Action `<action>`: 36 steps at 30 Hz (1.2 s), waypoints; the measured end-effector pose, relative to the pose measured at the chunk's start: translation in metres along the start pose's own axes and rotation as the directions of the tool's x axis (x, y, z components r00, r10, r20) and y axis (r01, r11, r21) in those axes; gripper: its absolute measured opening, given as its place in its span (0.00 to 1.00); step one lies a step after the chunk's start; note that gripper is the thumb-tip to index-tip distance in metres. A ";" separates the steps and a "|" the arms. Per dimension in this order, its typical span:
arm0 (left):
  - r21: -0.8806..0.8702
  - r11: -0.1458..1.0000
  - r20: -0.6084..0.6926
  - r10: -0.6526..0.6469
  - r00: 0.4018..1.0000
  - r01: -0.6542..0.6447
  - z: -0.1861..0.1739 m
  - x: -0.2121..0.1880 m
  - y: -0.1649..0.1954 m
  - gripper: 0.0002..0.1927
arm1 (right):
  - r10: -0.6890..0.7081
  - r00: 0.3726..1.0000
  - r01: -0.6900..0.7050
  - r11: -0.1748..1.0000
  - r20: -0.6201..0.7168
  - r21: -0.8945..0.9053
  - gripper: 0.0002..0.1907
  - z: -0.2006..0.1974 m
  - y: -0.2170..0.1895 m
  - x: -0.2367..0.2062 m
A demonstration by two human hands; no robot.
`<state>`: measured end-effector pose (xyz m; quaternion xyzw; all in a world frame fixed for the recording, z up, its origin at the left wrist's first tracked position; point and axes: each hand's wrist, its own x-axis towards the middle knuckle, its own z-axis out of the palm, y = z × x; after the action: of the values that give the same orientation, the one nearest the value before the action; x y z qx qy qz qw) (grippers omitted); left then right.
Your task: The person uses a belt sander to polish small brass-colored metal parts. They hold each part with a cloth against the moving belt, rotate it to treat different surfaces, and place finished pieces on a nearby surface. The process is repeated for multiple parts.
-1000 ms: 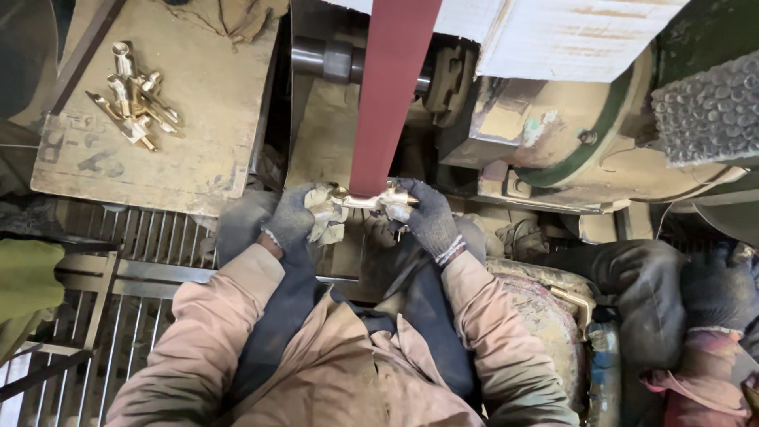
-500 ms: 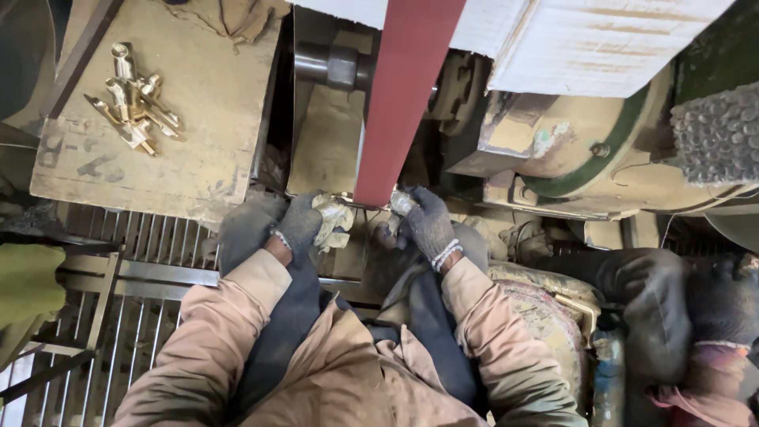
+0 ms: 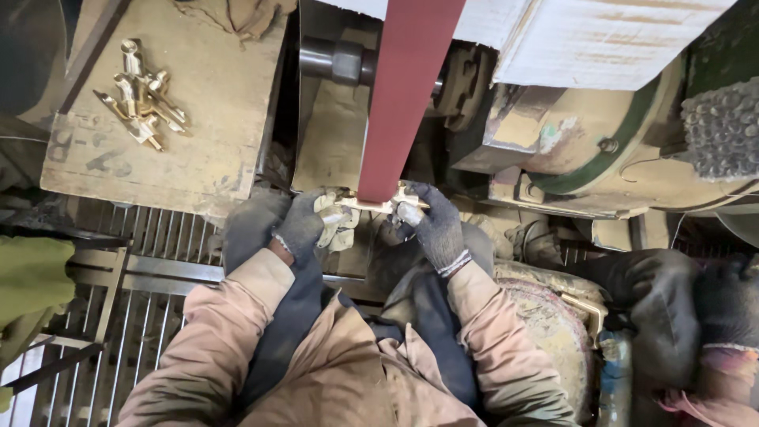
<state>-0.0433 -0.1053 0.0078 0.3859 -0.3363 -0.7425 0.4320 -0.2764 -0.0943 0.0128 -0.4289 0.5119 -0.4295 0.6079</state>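
- Head view, nearest: tan padded sleeves lead to two dark knit-gloved hands, the left hand (image 3: 304,225) and right hand (image 3: 431,225), each clamped on one end of a slim brass fitting (image 3: 379,204).
- That fitting is pressed against the lower end of the red abrasive belt (image 3: 407,87); a slip could drag a glove fingertip onto the grit, or fling the piece.
- Left of the belt, a scuffed wooden counter (image 3: 213,119) carries a heap of angular brass parts (image 3: 142,99).
- Farthest, dusty cream machine housing (image 3: 601,35).
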 end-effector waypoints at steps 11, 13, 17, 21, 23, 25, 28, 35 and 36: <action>-0.116 0.966 -0.100 -0.242 0.965 0.231 0.006 0.015 -0.001 0.06 | 0.328 0.944 -0.312 0.926 -0.043 0.214 0.14 0.000 0.000 0.031; -0.095 0.969 -0.093 -0.238 0.967 0.229 0.004 0.012 -0.003 0.06 | 0.279 0.959 -0.262 0.936 -0.040 0.236 0.14 -0.002 0.003 0.026; 0.135 0.991 -0.092 0.020 0.996 -0.008 0.003 0.003 -0.006 0.04 | 0.088 0.996 -0.084 0.991 -0.028 0.106 0.16 -0.007 0.011 0.012; -0.015 0.988 -0.168 -0.156 0.973 0.155 0.006 0.000 -0.006 0.05 | 0.129 0.991 -0.123 0.980 -0.027 0.158 0.15 -0.011 0.018 0.013; 0.088 0.989 -0.150 -0.109 0.983 0.123 0.007 0.002 -0.006 0.05 | 0.205 0.978 -0.194 0.953 -0.023 0.233 0.14 -0.011 0.017 0.019; 0.190 0.980 -0.128 -0.037 0.991 0.061 0.007 0.006 -0.007 0.06 | 0.277 0.961 -0.259 0.918 -0.020 0.302 0.14 -0.010 0.014 0.024; 0.313 0.949 -0.098 0.077 0.992 -0.042 0.006 0.011 -0.010 0.06 | 0.383 0.924 -0.368 0.872 0.020 0.324 0.14 -0.010 0.005 0.029; 0.208 0.960 -0.189 -0.148 0.971 0.187 0.011 0.007 -0.010 0.06 | 0.506 0.862 -0.488 0.822 0.018 0.293 0.15 -0.011 0.000 0.031; 0.168 0.951 -0.207 -0.223 0.953 0.259 0.012 0.006 -0.009 0.07 | 0.508 0.861 -0.486 0.814 0.017 0.319 0.15 -0.011 0.001 0.031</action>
<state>-0.0589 -0.1046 0.0042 0.5318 -0.3152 -0.7145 0.3277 -0.2837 -0.1251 0.0025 -0.1636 0.5521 -0.3456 0.7409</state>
